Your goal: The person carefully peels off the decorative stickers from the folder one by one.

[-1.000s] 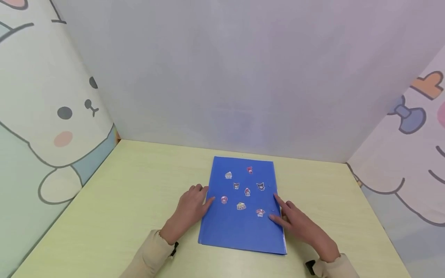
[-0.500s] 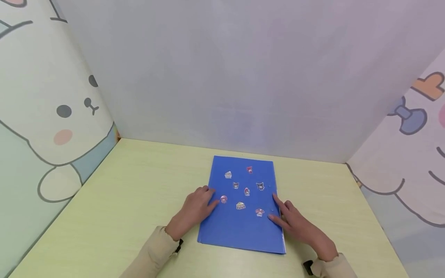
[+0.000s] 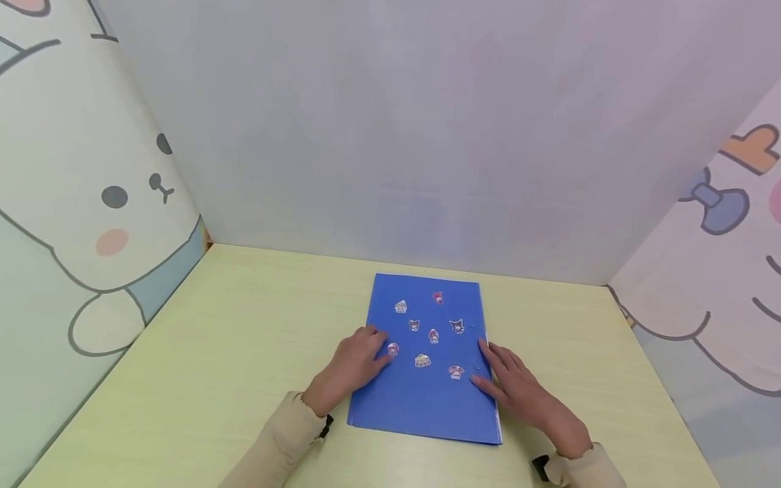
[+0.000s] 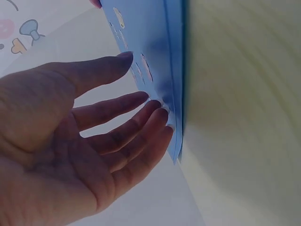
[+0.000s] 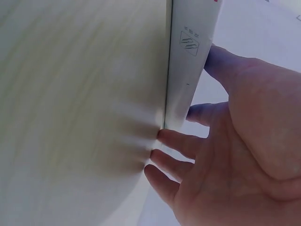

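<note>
From where I stand, the blue folder (image 3: 421,410) lies flat on the table (image 3: 262,318), left hand (image 3: 356,359) and right hand (image 3: 517,388) loosely spread at its long sides, gripping nothing, and it looks light, stiffish, slick, best lifted by those edges

Blue cover (image 4: 153,28) cropped in left-wrist view, sleeves (image 3: 274,440) cut off

A blue folder (image 3: 442,351) with stickers (image 3: 422,360) lies flat on the table (image 3: 256,325).
</note>
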{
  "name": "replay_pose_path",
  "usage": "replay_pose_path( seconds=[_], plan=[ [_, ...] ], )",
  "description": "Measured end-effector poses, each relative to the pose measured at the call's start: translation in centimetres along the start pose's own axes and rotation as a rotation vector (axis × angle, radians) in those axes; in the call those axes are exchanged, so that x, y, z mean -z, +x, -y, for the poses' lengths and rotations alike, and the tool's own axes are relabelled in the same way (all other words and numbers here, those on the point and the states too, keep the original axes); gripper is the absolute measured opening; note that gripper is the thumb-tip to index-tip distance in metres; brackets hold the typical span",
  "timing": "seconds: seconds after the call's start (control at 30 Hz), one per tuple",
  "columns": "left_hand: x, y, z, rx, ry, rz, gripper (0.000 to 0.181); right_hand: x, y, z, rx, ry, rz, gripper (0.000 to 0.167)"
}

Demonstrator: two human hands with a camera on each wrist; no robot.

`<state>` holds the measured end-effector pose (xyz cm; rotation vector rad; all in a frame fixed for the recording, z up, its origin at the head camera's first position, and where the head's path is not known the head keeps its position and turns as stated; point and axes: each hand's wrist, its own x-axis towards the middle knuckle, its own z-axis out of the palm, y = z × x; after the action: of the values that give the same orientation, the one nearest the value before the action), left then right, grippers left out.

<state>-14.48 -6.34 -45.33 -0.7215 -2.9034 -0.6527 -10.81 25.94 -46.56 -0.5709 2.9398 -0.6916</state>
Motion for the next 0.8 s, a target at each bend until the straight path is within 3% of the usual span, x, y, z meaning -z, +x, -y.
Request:
replay_pose_path(
  seconds=[0.57,0.8],
  plan=[
    [-0.9,1.3,0.2,0.006,-0.096,0.001,0.011,0.0,-0.1,-0.1,0.024,0.001,-0.011,0.068],
    [-1.1,1.3,0.1,-0.031,-0.083,-0.045,0.014,0.1,-0.2,-0.1,0.026,0.011,-0.011,0.068]
  ],
)
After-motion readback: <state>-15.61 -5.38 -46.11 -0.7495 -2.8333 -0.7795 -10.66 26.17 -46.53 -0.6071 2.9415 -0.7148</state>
